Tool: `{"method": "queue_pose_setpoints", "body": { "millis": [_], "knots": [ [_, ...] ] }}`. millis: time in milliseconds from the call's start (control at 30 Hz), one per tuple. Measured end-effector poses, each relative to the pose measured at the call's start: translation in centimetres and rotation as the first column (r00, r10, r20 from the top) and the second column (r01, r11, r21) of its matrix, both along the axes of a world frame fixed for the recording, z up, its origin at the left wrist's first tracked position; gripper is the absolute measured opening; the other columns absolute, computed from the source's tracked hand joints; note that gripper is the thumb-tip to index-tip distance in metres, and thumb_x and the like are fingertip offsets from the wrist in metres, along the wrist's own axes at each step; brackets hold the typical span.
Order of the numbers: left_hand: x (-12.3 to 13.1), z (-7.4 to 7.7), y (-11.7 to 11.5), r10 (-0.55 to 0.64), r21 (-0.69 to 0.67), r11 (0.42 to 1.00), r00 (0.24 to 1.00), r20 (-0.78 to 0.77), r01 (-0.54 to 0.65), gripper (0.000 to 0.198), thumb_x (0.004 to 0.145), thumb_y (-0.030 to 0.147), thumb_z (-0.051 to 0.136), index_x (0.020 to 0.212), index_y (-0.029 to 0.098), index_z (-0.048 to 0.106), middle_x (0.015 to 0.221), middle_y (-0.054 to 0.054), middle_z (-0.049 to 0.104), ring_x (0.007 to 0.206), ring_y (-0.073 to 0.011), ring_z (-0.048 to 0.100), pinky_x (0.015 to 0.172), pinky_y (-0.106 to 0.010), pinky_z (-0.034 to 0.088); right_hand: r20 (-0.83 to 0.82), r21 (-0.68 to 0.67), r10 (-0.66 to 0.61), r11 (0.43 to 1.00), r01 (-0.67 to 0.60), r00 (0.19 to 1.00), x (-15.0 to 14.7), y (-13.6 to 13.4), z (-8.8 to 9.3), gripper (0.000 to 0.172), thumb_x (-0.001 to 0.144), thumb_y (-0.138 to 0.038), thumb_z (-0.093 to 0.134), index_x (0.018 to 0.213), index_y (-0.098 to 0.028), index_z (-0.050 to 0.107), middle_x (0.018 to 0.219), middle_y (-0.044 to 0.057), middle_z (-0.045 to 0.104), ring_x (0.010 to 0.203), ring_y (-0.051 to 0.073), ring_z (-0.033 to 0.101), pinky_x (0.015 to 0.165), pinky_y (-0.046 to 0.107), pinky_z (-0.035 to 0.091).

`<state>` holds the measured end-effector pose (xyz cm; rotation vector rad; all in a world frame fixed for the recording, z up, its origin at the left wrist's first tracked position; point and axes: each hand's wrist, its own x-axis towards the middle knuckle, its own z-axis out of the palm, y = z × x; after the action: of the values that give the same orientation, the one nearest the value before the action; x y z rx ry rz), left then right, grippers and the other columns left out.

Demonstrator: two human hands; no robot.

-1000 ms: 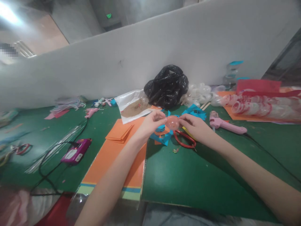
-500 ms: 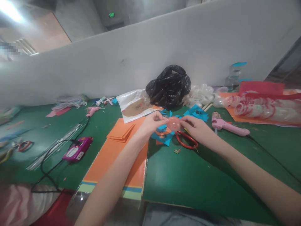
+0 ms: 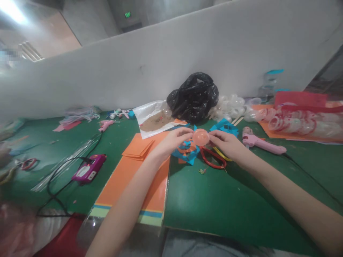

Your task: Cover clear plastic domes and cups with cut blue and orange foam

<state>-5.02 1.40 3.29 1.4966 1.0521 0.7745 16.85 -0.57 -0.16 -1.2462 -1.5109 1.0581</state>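
Note:
Between my hands is a small, round, see-through plastic piece (image 3: 201, 137) that looks orange, held above the green table. My left hand (image 3: 178, 139) pinches its left edge with thumb and fingers, and my right hand (image 3: 224, 142) pinches its right edge. Just below lie cut pieces of blue paper (image 3: 184, 157) with some orange among them. Scissors with red handles (image 3: 213, 159) rest under my right hand, beside a yellow handle (image 3: 222, 154) partly hidden by that hand.
A black plastic bag (image 3: 194, 98) stands behind. Pink glue guns lie right (image 3: 262, 144) and left (image 3: 105, 125). Orange paper sheets (image 3: 134, 182) lie beneath my left forearm. Also left is a purple power strip (image 3: 89, 169) with black cable. Clear plastic pieces with red bands (image 3: 300, 125) sit right.
The round piece has turned so that more of its face shows, and it has shifted slightly right and up. Both hands still hold it; the yellow handle shows more.

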Motion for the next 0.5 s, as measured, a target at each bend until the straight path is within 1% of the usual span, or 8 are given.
{"method": "queue_pose_setpoints", "body": {
  "millis": [100, 233, 367, 500],
  "knots": [
    [0.0, 0.0, -0.1, -0.008, -0.009, 1.000, 0.999, -0.042, 0.008, 0.028, 0.090, 0.045, 0.068, 0.102, 0.020, 0.073, 0.101, -0.006, 0.071, 0.079, -0.0147, 0.062, 0.067, -0.028, 0.048, 0.014, 0.020, 0.010, 1.000, -0.011, 1.000, -0.1, -0.1, 0.0, 0.052, 0.076, -0.074, 0.065, 0.085, -0.023, 0.069, 0.083, 0.004, 0.074, 0.081, 0.022, 0.068, 0.077, 0.036, 0.054],
    [0.0, -0.2, -0.1, -0.003, 0.007, 1.000, 0.997, -0.071, 0.003, 0.028, 0.089, 0.046, 0.067, 0.098, 0.021, 0.075, 0.097, -0.005, 0.071, 0.077, -0.0150, 0.063, 0.064, -0.028, 0.050, 0.029, 0.033, 0.022, 0.999, -0.023, 0.999, -0.1, -0.2, 0.3, 0.048, 0.077, -0.071, 0.064, 0.080, -0.024, 0.066, 0.079, 0.003, 0.071, 0.078, 0.021, 0.066, 0.074, 0.035, 0.053],
    [0.1, -0.2, -0.2, 0.010, -0.017, 1.000, 0.999, -0.048, -0.011, 0.025, 0.087, 0.046, 0.070, 0.093, 0.022, 0.072, 0.088, -0.002, 0.067, 0.068, -0.0134, 0.059, 0.059, -0.028, 0.052, 0.059, 0.043, 0.028, 0.999, -0.031, 0.998, -0.2, -0.4, 0.7, 0.039, 0.080, -0.063, 0.061, 0.077, -0.024, 0.063, 0.074, 0.001, 0.067, 0.073, 0.020, 0.063, 0.072, 0.034, 0.051],
    [0.3, 0.1, -0.5, 0.012, 0.001, 1.000, 1.000, -0.020, -0.012, 0.023, 0.087, 0.044, 0.070, 0.089, 0.021, 0.068, 0.080, 0.001, 0.060, 0.065, -0.0115, 0.056, 0.059, -0.027, 0.049, 0.074, 0.054, 0.032, 0.998, -0.036, 0.997, -0.2, -0.5, 1.0, 0.034, 0.082, -0.057, 0.059, 0.076, -0.024, 0.061, 0.072, 0.001, 0.065, 0.071, 0.019, 0.061, 0.070, 0.033, 0.050]
  ]
}}
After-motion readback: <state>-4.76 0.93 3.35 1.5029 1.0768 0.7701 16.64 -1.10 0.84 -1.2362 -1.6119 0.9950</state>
